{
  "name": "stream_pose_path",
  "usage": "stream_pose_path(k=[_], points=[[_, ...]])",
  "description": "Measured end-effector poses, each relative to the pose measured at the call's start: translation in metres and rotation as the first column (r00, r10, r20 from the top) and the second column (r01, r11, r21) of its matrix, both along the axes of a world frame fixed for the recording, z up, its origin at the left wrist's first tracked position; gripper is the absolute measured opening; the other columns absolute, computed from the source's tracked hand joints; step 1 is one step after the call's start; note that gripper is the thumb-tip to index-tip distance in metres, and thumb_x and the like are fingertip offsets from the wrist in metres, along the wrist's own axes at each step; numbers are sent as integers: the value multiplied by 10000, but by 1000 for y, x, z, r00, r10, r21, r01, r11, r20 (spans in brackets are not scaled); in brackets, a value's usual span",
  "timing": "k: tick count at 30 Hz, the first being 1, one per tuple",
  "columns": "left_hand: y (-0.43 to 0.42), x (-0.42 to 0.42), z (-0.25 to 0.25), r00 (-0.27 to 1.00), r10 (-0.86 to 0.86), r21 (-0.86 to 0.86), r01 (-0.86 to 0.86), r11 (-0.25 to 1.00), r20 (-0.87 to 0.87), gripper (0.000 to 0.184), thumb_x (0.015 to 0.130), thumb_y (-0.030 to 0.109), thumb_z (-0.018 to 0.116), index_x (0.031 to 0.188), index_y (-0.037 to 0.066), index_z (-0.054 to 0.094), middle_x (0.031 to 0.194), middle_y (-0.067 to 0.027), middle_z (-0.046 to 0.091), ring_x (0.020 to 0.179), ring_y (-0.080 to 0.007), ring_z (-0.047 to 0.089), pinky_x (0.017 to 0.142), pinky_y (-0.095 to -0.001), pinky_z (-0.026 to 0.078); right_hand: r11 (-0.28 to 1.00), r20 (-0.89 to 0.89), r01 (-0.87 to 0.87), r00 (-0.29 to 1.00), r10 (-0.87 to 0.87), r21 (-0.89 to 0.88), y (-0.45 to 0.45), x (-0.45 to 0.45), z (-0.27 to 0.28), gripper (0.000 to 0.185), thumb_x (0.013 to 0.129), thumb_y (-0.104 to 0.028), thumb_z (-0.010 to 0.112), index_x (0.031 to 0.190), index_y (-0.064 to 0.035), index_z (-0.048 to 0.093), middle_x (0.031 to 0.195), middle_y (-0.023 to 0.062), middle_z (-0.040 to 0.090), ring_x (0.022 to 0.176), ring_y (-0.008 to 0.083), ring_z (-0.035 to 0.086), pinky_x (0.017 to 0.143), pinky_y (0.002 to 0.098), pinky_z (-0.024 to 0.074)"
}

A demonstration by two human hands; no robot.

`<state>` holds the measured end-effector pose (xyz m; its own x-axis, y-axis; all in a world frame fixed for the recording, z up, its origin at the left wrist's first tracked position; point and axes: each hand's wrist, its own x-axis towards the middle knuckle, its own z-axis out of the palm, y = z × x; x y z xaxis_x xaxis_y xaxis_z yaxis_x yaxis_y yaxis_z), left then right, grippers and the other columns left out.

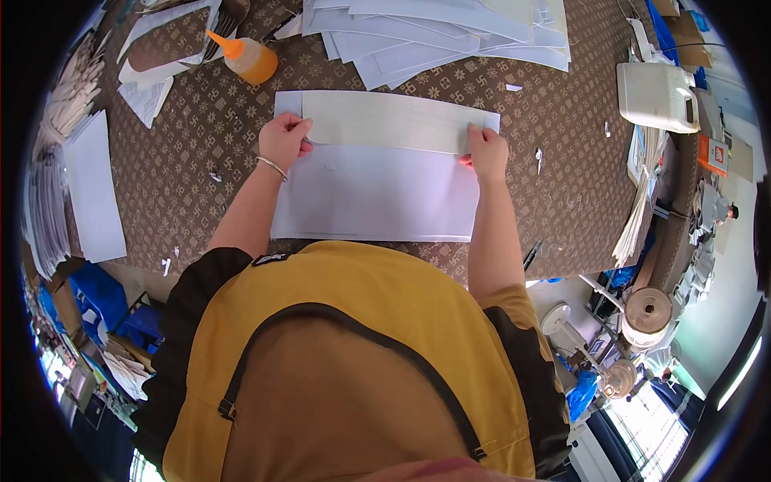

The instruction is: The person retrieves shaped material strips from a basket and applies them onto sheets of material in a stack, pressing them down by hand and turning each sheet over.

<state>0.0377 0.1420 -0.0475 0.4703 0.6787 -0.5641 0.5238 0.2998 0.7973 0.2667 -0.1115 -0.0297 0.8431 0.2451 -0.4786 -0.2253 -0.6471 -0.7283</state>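
Note:
A wide off-white paper strip (385,120) lies across the upper part of a larger white sheet (373,197) in front of my body. My left hand (285,139) pinches the strip near its lower left corner, thumb on top. At the other end, my right hand (487,150) is closed on the strip's right edge, with some fingertips underneath. The sheet's left margin shows beyond the strip. Whether the two papers are stuck together I cannot tell.
Beyond the sheet is a loose pile of white sheets (450,36). An orange-tipped glue bottle (255,63) stands to its left. Paper stacks (95,189) lie at the left, and a white jerrycan (658,96) is at the right. Paper scraps dot the patterned tablecloth (578,201).

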Motion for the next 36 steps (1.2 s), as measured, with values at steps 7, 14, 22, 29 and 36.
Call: stream_pose_path(k=[7,14,22,29,36], points=[[1,-1,0,1000,21,-7,-21,1000,2,169,804,160,642,808,2,581,661,-37,586,500,-116,596,436,-219,457,983,55,-116,991,125,-144,2,0,0,386,885,-322,492,796,44,576,634,150,600,502,230,630,506,316,488],[0,-1,-1,999,53,-11,-53,999,8,160,805,148,635,804,-2,580,666,-43,589,505,-122,600,444,-224,466,951,83,-187,974,213,-248,2,0,2,418,889,-368,466,775,26,550,636,160,606,515,250,635,562,337,485],[0,-1,-2,995,96,-3,-96,995,30,151,794,141,645,774,15,564,628,-32,562,490,-125,587,432,-224,458,891,96,-255,946,311,-377,5,-1,3,458,888,-430,416,804,-6,567,690,176,625,615,299,638,648,391,481],[-1,0,-3,990,132,2,-132,991,47,142,787,127,646,752,25,554,597,-30,550,468,-129,578,412,-222,451,824,236,-263,875,423,-502,1,2,-10,463,884,-443,420,826,-11,578,712,181,630,691,321,634,680,401,478],[0,0,-9,988,144,15,-145,989,46,143,787,129,644,747,28,551,591,-33,550,458,-136,579,408,-223,451,801,191,-255,891,412,-542,9,-4,7,476,878,-458,404,862,-19,587,836,184,641,854,351,608,761,437,460]])
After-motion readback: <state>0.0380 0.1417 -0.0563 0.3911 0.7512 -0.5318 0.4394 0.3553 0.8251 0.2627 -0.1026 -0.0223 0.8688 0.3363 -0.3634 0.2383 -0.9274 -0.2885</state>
